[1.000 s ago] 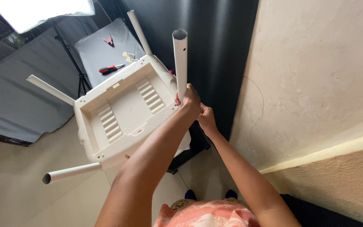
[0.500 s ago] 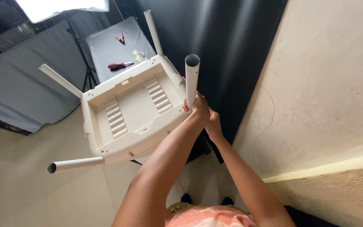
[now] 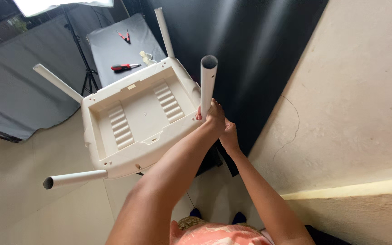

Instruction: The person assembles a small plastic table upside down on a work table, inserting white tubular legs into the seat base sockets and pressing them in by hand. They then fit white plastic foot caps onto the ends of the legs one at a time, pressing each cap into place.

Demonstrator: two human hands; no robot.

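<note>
While both hands stay at one corner of the upturned stool, the scene reads as follows.

Left hand: the left hand (image 3: 215,117) has its grip closed round the base of the near leg (image 3: 207,84), where that white tube meets the seat; the fingers wrap the tube fully.

Right hand: the right hand (image 3: 229,136) sits just below and behind the left one, touching it, at the same corner; how far its grip is closed cannot be told, since the left hand and wrist hide its fingers.

Stool: the white plastic stool (image 3: 137,120) is held upside down in the air, ribbed underside facing the camera, with four tube legs sticking out from its corners.

Other legs: the far leg (image 3: 164,32) points up toward the table, the left leg (image 3: 57,83) slants out to the upper left, and the bottom leg (image 3: 74,178) points left with its open end showing.

Table: a dark table (image 3: 110,50) lies beyond the stool, carrying a red-handled screwdriver (image 3: 124,67), red-handled pliers (image 3: 124,36) and some small pale parts (image 3: 147,57).

Change since half a second ago: the stool fills about the same part of the view, the held leg leans slightly less, and both hands remain at the same corner; the pliers now show farther from the top edge.
</note>
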